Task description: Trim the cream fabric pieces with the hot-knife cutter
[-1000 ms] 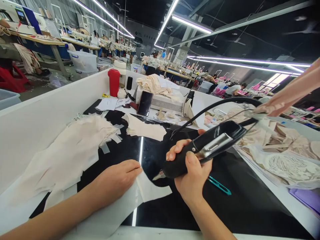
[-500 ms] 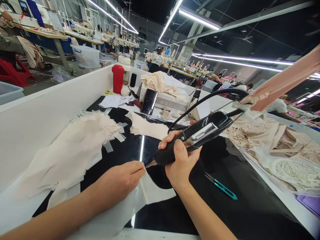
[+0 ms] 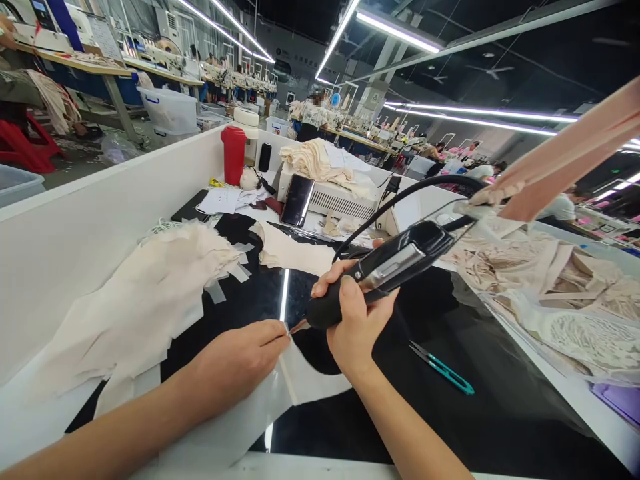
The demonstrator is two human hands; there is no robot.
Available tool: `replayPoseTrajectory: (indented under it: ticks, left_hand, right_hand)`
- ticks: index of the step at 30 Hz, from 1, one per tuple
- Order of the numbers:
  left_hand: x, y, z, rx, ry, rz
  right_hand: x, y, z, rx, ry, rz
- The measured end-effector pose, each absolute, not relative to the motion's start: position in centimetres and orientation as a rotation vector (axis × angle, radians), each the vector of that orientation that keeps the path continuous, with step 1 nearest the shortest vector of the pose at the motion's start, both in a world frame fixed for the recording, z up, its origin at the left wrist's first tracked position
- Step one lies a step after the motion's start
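Observation:
My right hand (image 3: 357, 330) is wrapped round a black corded hand tool (image 3: 393, 267) with a silver plate on its side, held tilted over the black work surface (image 3: 500, 400). The tool's narrow metal tip points left and meets the edge of a pale fabric piece (image 3: 320, 388). My left hand (image 3: 243, 357) pinches that fabric's upper corner between thumb and fingertips, right beside the tip. The exact contact is too small to make out. Teal thread snips (image 3: 443, 369) lie right of my right wrist. Beyond my hands rests a cream fabric piece (image 3: 295, 250).
Pale cut pieces (image 3: 135, 287) are heaped at the left. Beige straps (image 3: 560, 267) pile up at the right. A phone (image 3: 297, 200) leans on a vented box (image 3: 340, 200) near a red cup (image 3: 233, 155). A pink fabric band (image 3: 575, 153) hangs above the tool's cord.
My right hand and the tool have shifted slightly left, bringing the tip closer to my left fingertips. The left hand keeps its pinch on the fabric.

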State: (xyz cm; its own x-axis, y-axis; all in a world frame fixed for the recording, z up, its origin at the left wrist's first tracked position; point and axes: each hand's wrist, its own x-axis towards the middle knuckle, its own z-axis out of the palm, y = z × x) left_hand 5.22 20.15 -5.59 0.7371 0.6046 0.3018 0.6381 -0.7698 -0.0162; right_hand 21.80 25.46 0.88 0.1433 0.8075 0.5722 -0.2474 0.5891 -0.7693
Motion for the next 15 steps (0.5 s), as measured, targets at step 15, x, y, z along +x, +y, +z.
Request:
replayPoseTrajectory:
  ticks: [15]
  left_hand:
    - [4.7,20.3,-5.0,-2.924,-1.133,-0.712]
  right_hand:
    - [23.1,24.3,0.8,-0.527,-1.126,0.876]
